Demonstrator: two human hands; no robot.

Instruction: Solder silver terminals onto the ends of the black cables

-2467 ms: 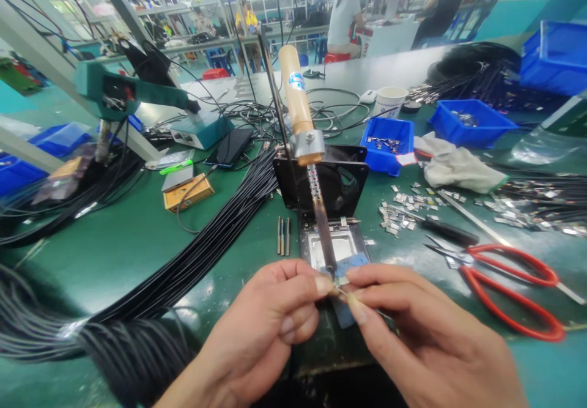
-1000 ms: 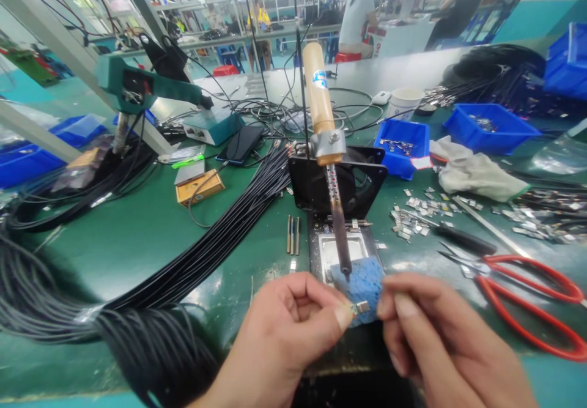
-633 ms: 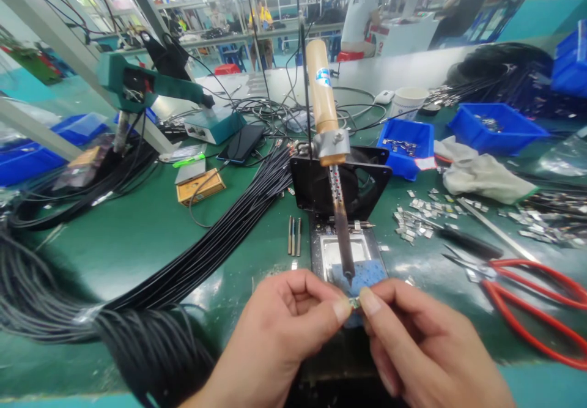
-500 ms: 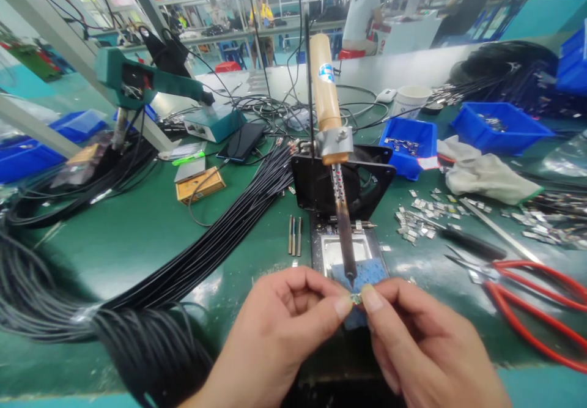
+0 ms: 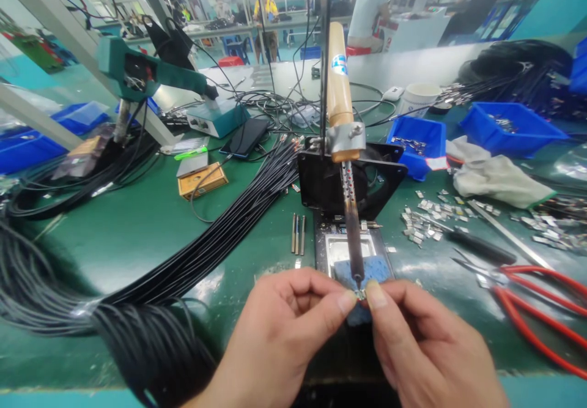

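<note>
A small metal piece (image 5: 360, 295) is pinched between my two hands at the tip of an upright soldering iron (image 5: 353, 230). My left hand (image 5: 288, 322) grips its left side with thumb and forefinger. On its right side, the thumb and forefinger of my right hand (image 5: 417, 328) are pressed together. The iron has a wooden handle (image 5: 339, 84) and is held by a metal clamp (image 5: 346, 140), tip down. Under the tip lies a blue sponge (image 5: 378, 268), beside a metal tray (image 5: 331, 255). Fine details of the piece are too small to tell.
A bundle of black cables (image 5: 211, 237) crosses the left side. Behind the iron stands a black fan (image 5: 316, 181). To the right are red-handled scissors (image 5: 518, 316), a black-handled tool (image 5: 486, 247), scattered metal connectors (image 5: 426, 218), a glove (image 5: 499, 178) and blue bins (image 5: 513, 133).
The view has shifted slightly, so the bench items appear a little further right. The metal piece now appears right at the iron's tip, where a small gap showed before.
</note>
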